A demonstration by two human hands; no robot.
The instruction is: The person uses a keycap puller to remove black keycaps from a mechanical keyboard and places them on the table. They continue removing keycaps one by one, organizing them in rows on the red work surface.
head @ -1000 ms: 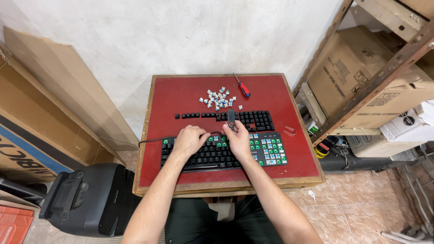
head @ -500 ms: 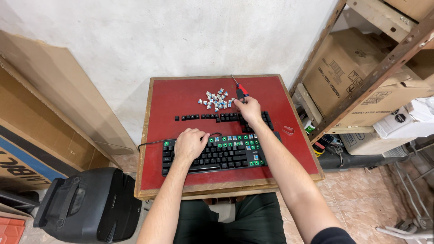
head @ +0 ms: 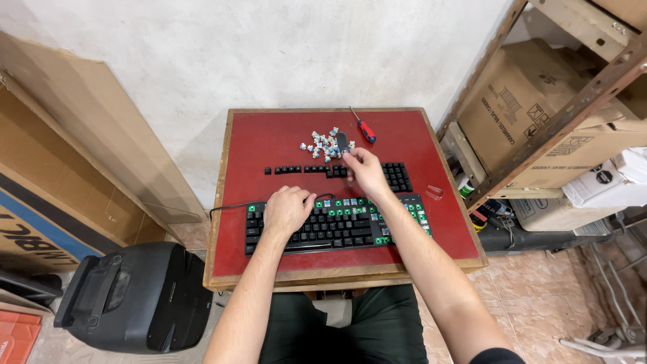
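The left hand (head: 286, 210) lies loosely curled on the black keyboard (head: 335, 225), steadying its left half at 6 o'clock on the red surface (head: 269, 145). The right hand (head: 366, 170) pinches a small dark key puller (head: 342, 141) just beside the heap of loose switches (head: 325, 144) at 12 o'clock. The puller looks light and stiff, best gripped by its body.
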